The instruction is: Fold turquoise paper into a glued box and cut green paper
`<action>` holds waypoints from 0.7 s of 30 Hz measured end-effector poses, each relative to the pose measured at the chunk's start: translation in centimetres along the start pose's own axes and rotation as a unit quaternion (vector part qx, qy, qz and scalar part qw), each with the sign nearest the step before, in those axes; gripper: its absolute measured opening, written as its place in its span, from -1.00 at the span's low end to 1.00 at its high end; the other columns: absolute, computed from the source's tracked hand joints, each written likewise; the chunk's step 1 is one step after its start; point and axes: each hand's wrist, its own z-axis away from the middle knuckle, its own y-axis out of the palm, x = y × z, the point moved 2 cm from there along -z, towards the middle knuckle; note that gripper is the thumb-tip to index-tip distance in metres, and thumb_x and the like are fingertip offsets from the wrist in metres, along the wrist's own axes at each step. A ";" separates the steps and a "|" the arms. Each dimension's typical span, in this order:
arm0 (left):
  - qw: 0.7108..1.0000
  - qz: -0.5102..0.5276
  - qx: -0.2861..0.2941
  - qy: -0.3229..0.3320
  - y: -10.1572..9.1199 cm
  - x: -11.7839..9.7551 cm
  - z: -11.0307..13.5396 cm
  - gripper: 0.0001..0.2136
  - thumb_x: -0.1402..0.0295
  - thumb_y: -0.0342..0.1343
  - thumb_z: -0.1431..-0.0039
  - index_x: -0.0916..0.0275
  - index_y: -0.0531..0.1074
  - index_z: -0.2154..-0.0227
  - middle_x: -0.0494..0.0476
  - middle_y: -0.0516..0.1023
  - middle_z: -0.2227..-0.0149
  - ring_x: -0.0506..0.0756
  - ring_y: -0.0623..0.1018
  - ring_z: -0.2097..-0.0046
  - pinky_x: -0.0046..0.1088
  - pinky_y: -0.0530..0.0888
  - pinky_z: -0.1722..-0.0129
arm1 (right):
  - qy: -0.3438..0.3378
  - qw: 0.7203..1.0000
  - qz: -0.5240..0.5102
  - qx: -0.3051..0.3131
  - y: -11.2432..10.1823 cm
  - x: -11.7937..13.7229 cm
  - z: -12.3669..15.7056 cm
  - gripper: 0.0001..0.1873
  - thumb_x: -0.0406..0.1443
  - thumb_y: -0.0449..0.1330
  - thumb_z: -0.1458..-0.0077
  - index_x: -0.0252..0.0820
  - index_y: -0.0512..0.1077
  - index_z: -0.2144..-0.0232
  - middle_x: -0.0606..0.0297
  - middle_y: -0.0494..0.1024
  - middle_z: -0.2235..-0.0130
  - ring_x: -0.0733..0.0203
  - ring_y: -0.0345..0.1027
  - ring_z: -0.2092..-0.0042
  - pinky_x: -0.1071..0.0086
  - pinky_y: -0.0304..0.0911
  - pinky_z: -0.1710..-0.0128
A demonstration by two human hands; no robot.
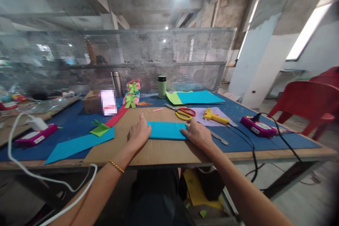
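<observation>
A folded bright blue sheet (168,130), paper or thin foam, lies flat on a brown cardboard mat (116,152) in front of me. My left hand (140,130) grips its left end, thumb along the edge. At the right end, my right hand (197,132) holds it, with fingers partly hidden behind the hand. Just beyond the sheet are scissors (185,112) with red and yellow handles and a small pink strip (158,109). A metal blade-like tool (219,137) rests close to my right hand. The yellow glue gun (215,116) lies on a pale purple sheet (196,111).
Purple power strips (258,127) with cords sit at both sides. Green and blue sheets (201,97), a green bottle (162,87), a steel flask (117,82), a cardboard box (91,101) and bow-decorated pieces (131,95) stand behind. A blue strip (79,144) lies left. A white cable crosses my left forearm.
</observation>
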 end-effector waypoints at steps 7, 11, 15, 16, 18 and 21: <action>0.999 0.032 -0.008 -0.024 0.4 1.8 -0.8 -0.38 0.28 -0.03 -0.27 0.46 0.00 -0.32 0.56 0.49 -0.11 0.34 0.53 -0.13 -0.23 0.41 0.01 | -0.010 1.000 0.003 -0.004 0.2 -0.2 -0.2 -0.55 -0.07 0.14 -0.20 -0.18 0.29 -0.04 0.05 0.57 0.08 -0.08 0.48 0.00 0.27 0.24 0.20; 0.999 0.042 -0.013 -0.022 0.5 2.5 -1.0 -0.43 0.30 0.00 -0.26 0.38 0.07 -0.28 0.50 0.52 -0.09 0.31 0.52 -0.13 -0.25 0.41 0.02 | -0.012 1.000 0.007 -0.004 0.2 -0.2 -0.2 -0.56 -0.07 0.13 -0.22 -0.18 0.28 -0.04 0.08 0.57 0.09 -0.10 0.48 0.00 0.26 0.23 0.20; 0.999 0.037 -0.013 -0.017 0.3 2.3 -0.9 -0.53 0.30 0.03 -0.26 0.34 0.17 -0.19 0.47 0.54 -0.06 0.30 0.54 -0.10 -0.28 0.42 0.05 | -0.012 1.000 0.007 -0.003 0.2 -0.2 -0.2 -0.55 -0.08 0.14 -0.21 -0.19 0.29 -0.05 0.07 0.57 0.10 -0.09 0.48 0.01 0.27 0.22 0.21; 0.999 0.034 -0.011 -0.015 0.2 2.2 -0.9 -0.55 0.31 0.03 -0.26 0.34 0.19 -0.17 0.47 0.54 -0.06 0.30 0.55 -0.10 -0.28 0.42 0.06 | -0.013 1.000 0.008 -0.002 0.2 -0.2 -0.3 -0.56 -0.08 0.14 -0.21 -0.20 0.29 -0.04 0.06 0.57 0.10 -0.08 0.49 0.02 0.27 0.22 0.21; 1.000 0.028 -0.003 -0.011 0.1 2.1 -0.8 -0.59 0.33 0.00 -0.26 0.34 0.22 -0.13 0.47 0.55 -0.04 0.30 0.55 -0.08 -0.27 0.41 0.07 | -0.013 1.000 0.011 -0.001 0.2 -0.3 -0.3 -0.56 -0.08 0.13 -0.22 -0.20 0.29 -0.04 0.06 0.57 0.11 -0.08 0.49 0.02 0.27 0.22 0.21; 1.000 0.025 0.001 -0.006 0.1 2.1 -0.9 -0.63 0.38 -0.02 -0.24 0.34 0.25 -0.09 0.45 0.56 -0.01 0.30 0.56 -0.05 -0.27 0.41 0.10 | -0.012 1.000 0.012 0.000 0.3 -0.3 -0.4 -0.56 -0.07 0.13 -0.21 -0.19 0.29 -0.04 0.06 0.57 0.11 -0.08 0.49 0.02 0.28 0.22 0.22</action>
